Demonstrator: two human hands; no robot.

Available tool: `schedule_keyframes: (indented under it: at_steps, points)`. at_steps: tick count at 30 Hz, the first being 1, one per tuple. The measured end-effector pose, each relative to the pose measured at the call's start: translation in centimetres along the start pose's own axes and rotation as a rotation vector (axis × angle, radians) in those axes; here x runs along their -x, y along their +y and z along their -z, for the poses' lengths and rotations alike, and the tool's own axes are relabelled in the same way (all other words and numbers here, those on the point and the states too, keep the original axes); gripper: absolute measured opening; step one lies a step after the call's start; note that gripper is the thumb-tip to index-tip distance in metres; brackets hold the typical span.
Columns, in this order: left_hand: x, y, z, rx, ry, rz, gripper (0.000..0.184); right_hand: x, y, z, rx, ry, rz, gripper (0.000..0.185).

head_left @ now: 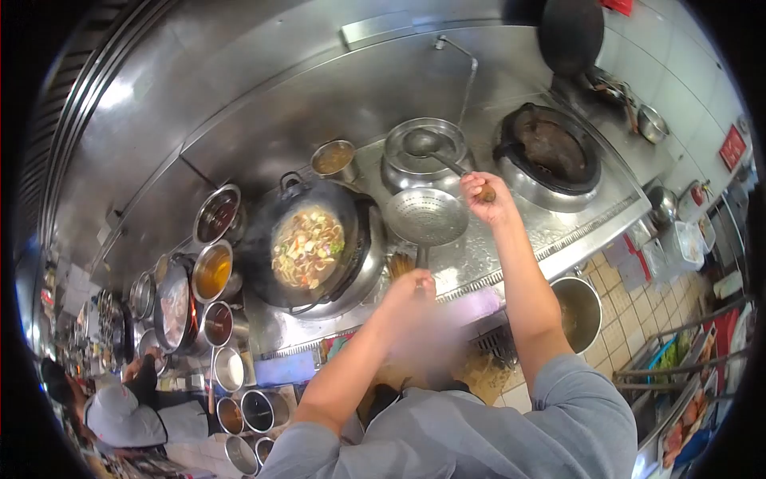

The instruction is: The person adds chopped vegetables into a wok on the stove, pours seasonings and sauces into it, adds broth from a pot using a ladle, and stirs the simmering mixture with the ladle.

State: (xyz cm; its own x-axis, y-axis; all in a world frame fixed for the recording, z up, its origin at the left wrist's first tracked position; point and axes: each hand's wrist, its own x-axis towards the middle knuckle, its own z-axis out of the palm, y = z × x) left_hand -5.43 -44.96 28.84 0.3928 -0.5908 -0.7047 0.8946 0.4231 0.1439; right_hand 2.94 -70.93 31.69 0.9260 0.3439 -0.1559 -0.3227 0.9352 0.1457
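Note:
My right hand [488, 198] is wrapped round the wooden-ended handle of a ladle [423, 143]. The ladle's bowl is over a round metal pot [425, 166] at the back of the stove. In my left hand [408, 294] is the handle of a perforated strainer [427, 217], its round bowl just in front of that pot. To the left of the strainer, a black wok [263, 271] sits on a burner with chopped, mixed food [308, 247] in it, and a haze hangs over it.
An uncovered burner [550, 148] lies at the right. Bowls of liquid, one amber [212, 270], line the left side. Another person [128, 415] stands by a second wok [175, 307] at far left. A large metal pot [576, 314] is on the floor at right.

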Motion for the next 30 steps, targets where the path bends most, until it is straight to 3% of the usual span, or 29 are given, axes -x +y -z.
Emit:
schedule_keyframes:
  at_steps: [4,10,12,17,19,20,22,23,24,25,26,28,29,30]
  points:
    - [-3.8,0.2,-1.8,0.001,-0.118,0.004,0.012,5.2,2.8,-0.3,0.149,0.012,0.043,0.009]
    - [-6.5,-0.4,-4.1,-0.164,-0.131,-0.06,0.011,11.2,6.9,2.8,0.478,0.151,0.095,0.009]
    - [-7.0,-0.6,-4.4,-0.259,-0.108,-0.072,0.011,13.5,9.2,3.5,0.797,0.365,0.243,0.022]
    - [-6.0,-0.9,-3.0,-0.46,0.055,-0.174,0.008,17.0,8.5,10.1,1.185,0.513,0.238,0.048]
    - [-4.1,-0.5,-1.0,-0.582,0.095,-0.208,0.004,17.8,7.5,13.3,2.172,0.649,0.559,0.048]
    - [-3.2,-0.6,0.2,-0.628,0.092,-0.249,0.005,19.2,9.3,9.2,2.151,0.762,0.451,0.051]
    - [-1.7,-1.5,1.2,-0.592,0.155,-0.296,0.006,20.5,7.9,12.0,1.995,0.727,0.526,0.05]
    - [-1.2,-1.9,1.5,-0.558,0.207,-0.346,0.008,21.5,8.5,9.1,1.518,0.677,0.392,0.05]
    - [-1.6,-1.8,2.3,-0.488,0.182,-0.34,0.007,22.0,8.6,8.9,1.06,0.56,0.495,0.049]
    - [-4.0,-1.4,4.7,-0.413,0.051,-0.291,0.008,22.3,7.9,8.9,0.761,0.447,0.463,0.049]
    - [-5.9,-1.0,7.2,-0.313,-0.074,-0.279,0.008,22.0,7.3,10.7,0.758,0.432,0.48,0.049]
    - [-5.7,-1.8,6.7,-0.222,-0.073,-0.288,0.016,20.3,10.3,10.3,1.431,0.775,0.531,0.046]
    - [-8.2,-1.6,8.2,-0.052,-0.27,-0.228,0.015,20.1,9.2,12.2,1.441,0.735,0.514,0.046]
    - [-9.1,-2.0,8.0,-0.067,-0.243,-0.243,0.014,20.2,9.0,11.8,1.382,0.8,0.487,0.046]
